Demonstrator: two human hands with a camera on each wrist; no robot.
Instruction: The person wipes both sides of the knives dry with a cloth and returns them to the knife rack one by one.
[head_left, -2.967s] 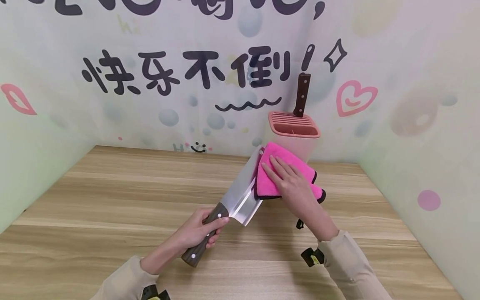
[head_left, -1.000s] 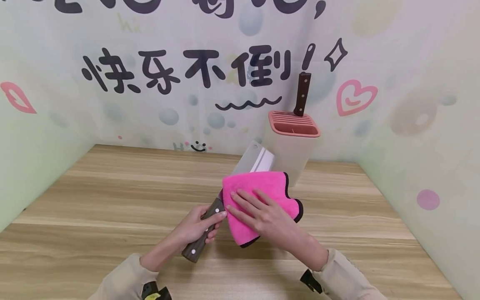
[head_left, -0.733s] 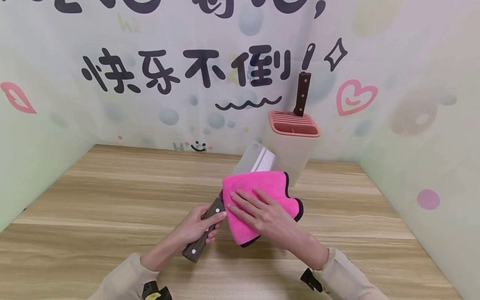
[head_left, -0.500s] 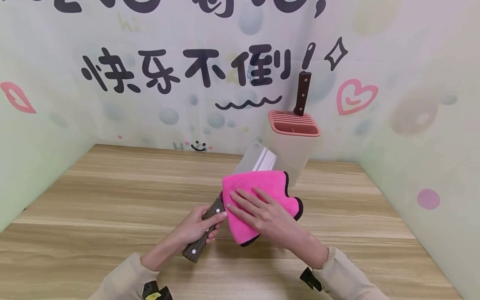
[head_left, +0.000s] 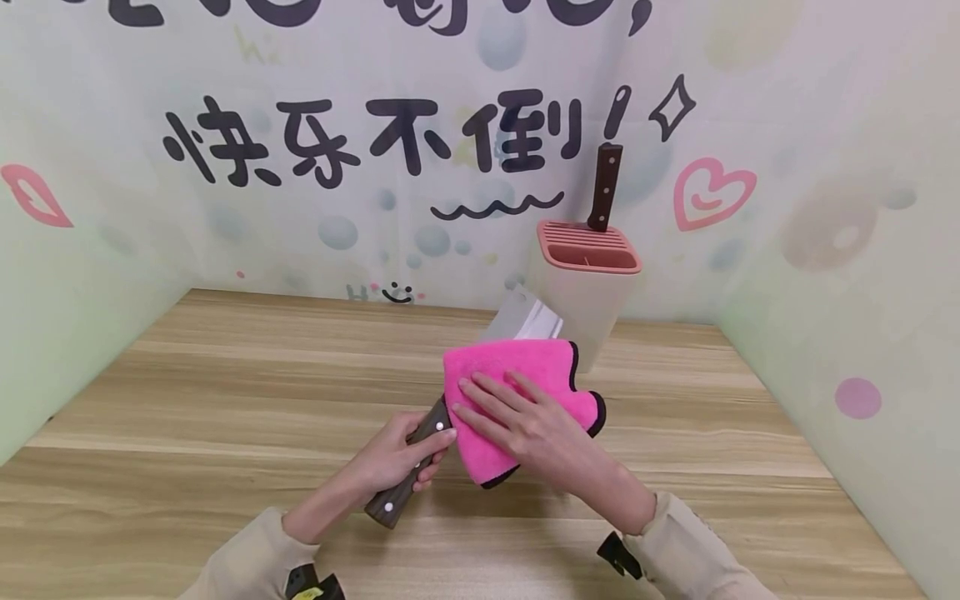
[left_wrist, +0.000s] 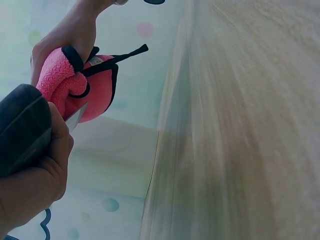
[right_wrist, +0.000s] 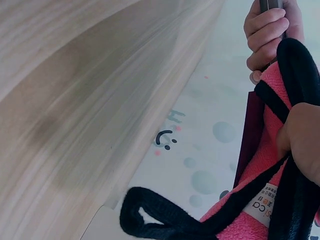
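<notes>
A cleaver (head_left: 521,318) with a dark wooden handle is held above the table in the head view. My left hand (head_left: 397,454) grips its handle, thumb along the side and fingers wrapped beneath. A bright pink cloth (head_left: 551,358) with black edging covers most of the blade; only the far end shows. My right hand (head_left: 528,421) lays its fingers across the top of the cloth. In the right wrist view its thumb (right_wrist: 302,135) presses the cloth (right_wrist: 270,125) from the other side, pinching it about the blade. A black hanging loop (right_wrist: 150,212) dangles from the cloth.
A pale knife block (head_left: 588,292) with a pink slotted top stands at the back right, just behind the cleaver's tip. One dark-handled knife (head_left: 604,187) is in it. The wooden table (head_left: 225,400) meets printed walls at the back and sides.
From the blade's far end, the right hand has drawn the cloth back to near the handle, then stayed there. Most recently the cleaver has turned slightly in the left hand, its tip shifting right.
</notes>
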